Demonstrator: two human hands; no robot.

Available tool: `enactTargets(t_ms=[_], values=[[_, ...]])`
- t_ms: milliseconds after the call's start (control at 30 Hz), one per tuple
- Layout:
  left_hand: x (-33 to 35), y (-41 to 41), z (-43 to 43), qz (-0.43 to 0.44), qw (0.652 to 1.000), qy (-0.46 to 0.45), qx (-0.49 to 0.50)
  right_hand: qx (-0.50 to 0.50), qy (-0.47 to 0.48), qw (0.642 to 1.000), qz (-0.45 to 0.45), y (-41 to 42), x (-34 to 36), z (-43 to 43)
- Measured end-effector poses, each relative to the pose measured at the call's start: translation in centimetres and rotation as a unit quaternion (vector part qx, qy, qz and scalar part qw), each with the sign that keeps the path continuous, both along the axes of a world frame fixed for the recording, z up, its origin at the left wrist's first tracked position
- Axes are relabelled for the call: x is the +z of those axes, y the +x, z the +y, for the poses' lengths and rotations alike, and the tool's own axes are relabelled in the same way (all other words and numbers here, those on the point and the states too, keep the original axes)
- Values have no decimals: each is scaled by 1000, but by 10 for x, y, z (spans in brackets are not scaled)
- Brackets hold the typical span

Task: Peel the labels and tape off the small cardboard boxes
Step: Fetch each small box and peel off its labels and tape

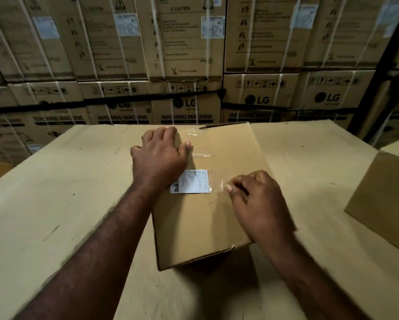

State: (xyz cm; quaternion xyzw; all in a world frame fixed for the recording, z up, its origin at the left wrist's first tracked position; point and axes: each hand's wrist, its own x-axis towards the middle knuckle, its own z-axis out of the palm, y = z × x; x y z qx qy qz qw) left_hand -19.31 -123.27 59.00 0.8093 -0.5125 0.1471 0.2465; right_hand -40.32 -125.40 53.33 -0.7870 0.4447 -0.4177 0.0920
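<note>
A small cardboard box (pixel 201 218) lies in the middle of a cardboard-covered table (pixel 55 204). A white printed label (pixel 192 181) is stuck on its top under a strip of clear tape (pixel 217 181). More clear tape (pixel 202 155) crosses the top farther back. My left hand (pixel 159 155) grips the box's far left edge, fingers curled over it and thumb lying on top. My right hand (pixel 258 197) rests on the right side of the box top, fingers curled, thumb and fingertips pinching at the tape's right end beside the label.
A second cardboard box (pixel 383 204) stands at the table's right edge. Behind the table rises a wall of large stacked washing-machine cartons (pixel 187 65) with white straps. A dark post (pixel 374 88) stands at the right.
</note>
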Motion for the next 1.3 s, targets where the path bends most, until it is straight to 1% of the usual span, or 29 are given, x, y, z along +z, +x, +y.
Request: enactTargets(t_ms=[100, 233, 467, 567, 733, 833, 967, 1033, 1100, 1200, 1300], values=[[-2, -11, 6, -21, 998, -18, 51, -51, -9, 999, -8, 9, -16, 17], [-6, -27, 16, -44, 994, -35, 91, -86, 3, 995, -55, 20, -18, 21], [-6, -36, 20, -59, 992, -29, 104, -107, 15, 986, -129, 25, -20, 19], [-6, -37, 21, -60, 992, -32, 106, -115, 27, 984, -134, 28, -19, 19], [-6, -37, 20, -60, 992, -36, 107, -134, 30, 984, -116, 30, -14, 18], [-7, -35, 19, -57, 992, -36, 104, -112, 44, 984, -127, 32, -12, 22], [-8, -32, 18, -58, 992, -38, 101, -42, 29, 973, -226, 33, -17, 27], [-8, -32, 18, -59, 992, -42, 102, -36, 20, 967, -251, 29, -23, 26], [-9, -33, 18, -61, 992, -42, 102, -49, 26, 967, -248, 25, -27, 24], [-9, -33, 19, -65, 992, -44, 102, -81, 46, 975, -201, 26, -26, 22], [-9, -32, 18, -68, 991, -45, 101, -86, 32, 980, -177, 32, -23, 24]])
